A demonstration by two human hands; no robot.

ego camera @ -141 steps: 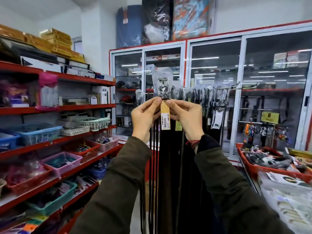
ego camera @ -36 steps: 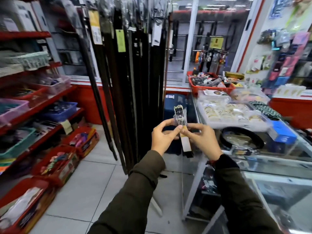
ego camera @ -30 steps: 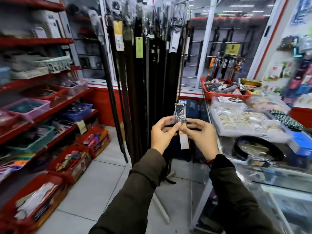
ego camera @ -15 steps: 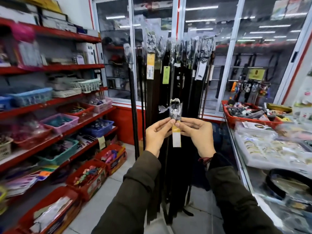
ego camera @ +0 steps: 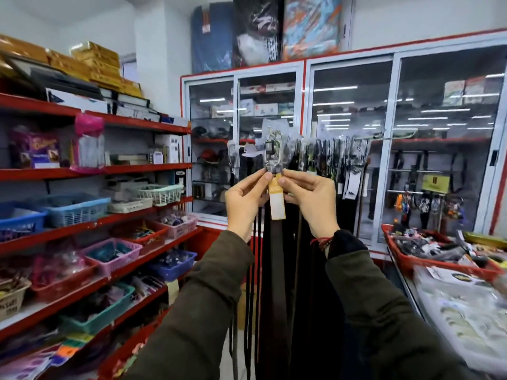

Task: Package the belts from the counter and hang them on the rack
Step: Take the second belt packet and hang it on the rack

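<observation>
A dark belt [ego camera: 275,270] hangs straight down in front of me. Its metal buckle [ego camera: 273,153] sits inside a clear plastic wrap, and a yellow and white tag [ego camera: 276,202] dangles below it. My left hand [ego camera: 245,200] and my right hand [ego camera: 312,198] both pinch the belt just under the buckle, from either side. The buckle is held up level with the rack [ego camera: 329,149], where several wrapped belts hang in a row behind and to the right.
Red shelves [ego camera: 109,220] with coloured baskets line the left. Glass-door cabinets [ego camera: 351,133] stand behind the rack. A red tray [ego camera: 428,259] of small goods and a glass counter [ego camera: 466,311] lie at the right.
Both hands have lifted the wrapped belt from about waist height up to the rack's top. My view has tilted upward, away from the floor and counter.
</observation>
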